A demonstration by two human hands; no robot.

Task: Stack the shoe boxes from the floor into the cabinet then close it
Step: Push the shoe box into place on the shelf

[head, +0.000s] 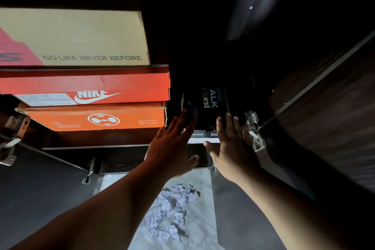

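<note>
A black shoe box [211,103] with white and blue lettering stands on end inside the dark cabinet, right of a stack. The stack holds a beige box [81,36] on top, a red Nike box [91,89] under it and an orange box [101,118] at the bottom. My left hand [172,148] lies flat against the black box's left side, fingers spread. My right hand [231,148] presses its right front edge, fingers extended. Neither hand wraps around the box.
The cabinet shelf edge [97,146] runs below the stack. An open cabinet door [324,107] with a metal hinge [253,130] stands at the right; another door [30,178] hangs open at the left. Crumpled white paper [172,215] lies on the marble floor below.
</note>
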